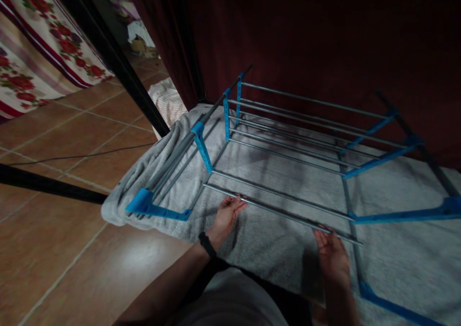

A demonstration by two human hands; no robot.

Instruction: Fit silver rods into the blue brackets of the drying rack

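Note:
A thin grey metal rod [279, 212] lies across both my hands. My left hand [225, 215], with a dark band at the wrist, pinches it left of its middle. Near its right end, my right hand [332, 251] grips it with the fingers curled around. Beyond the rod is a rack frame [288, 146] of grey tubes, joined by blue plastic brackets [203, 146]. Several crossbars span between its two sides. The held rod's left end is close to the left side tube; its right end reaches past the right side tube. Whether either end touches the frame I cannot tell.
The frame rests on a grey blanket [259, 249]. Several loose grey rods [180, 165] lie along its left side. A black post [118, 62] slants at the left, a dark red curtain [288, 33] hangs behind, and a cable [82, 155] crosses the tiled floor [54, 249].

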